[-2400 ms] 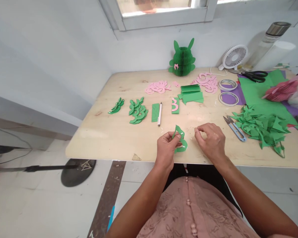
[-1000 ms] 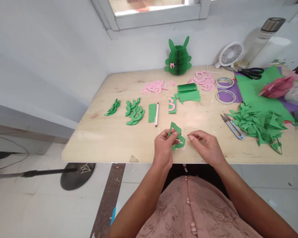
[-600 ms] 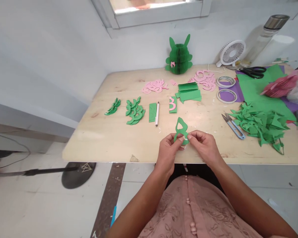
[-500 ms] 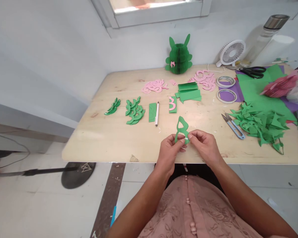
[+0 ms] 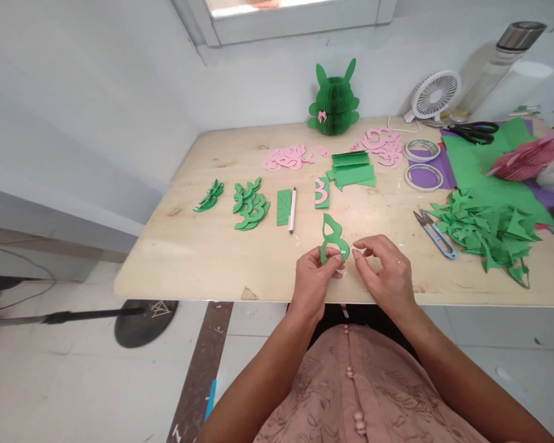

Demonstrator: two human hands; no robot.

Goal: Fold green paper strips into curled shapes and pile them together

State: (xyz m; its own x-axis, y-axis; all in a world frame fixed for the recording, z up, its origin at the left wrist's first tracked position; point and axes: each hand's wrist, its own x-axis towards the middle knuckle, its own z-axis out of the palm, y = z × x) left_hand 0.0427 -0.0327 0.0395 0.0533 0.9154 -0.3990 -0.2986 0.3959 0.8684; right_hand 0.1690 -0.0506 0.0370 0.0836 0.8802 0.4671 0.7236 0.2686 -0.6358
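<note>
The green cutout (image 5: 335, 236), already cut to shape, is over the table (image 5: 203, 261) near its front edge, pinched in your left hand (image 5: 311, 277); a white strip (image 5: 343, 252) sits on its lower lobe. Your right hand (image 5: 386, 267) is just beside it, not touching; I cannot tell whether its fingertips grip anything. Beyond, the green stack (image 5: 253, 210) and pink cutouts (image 5: 288, 159) lie loose, seemingly unassembled, while the figure (image 5: 327, 112) at the back looks finished.
</note>
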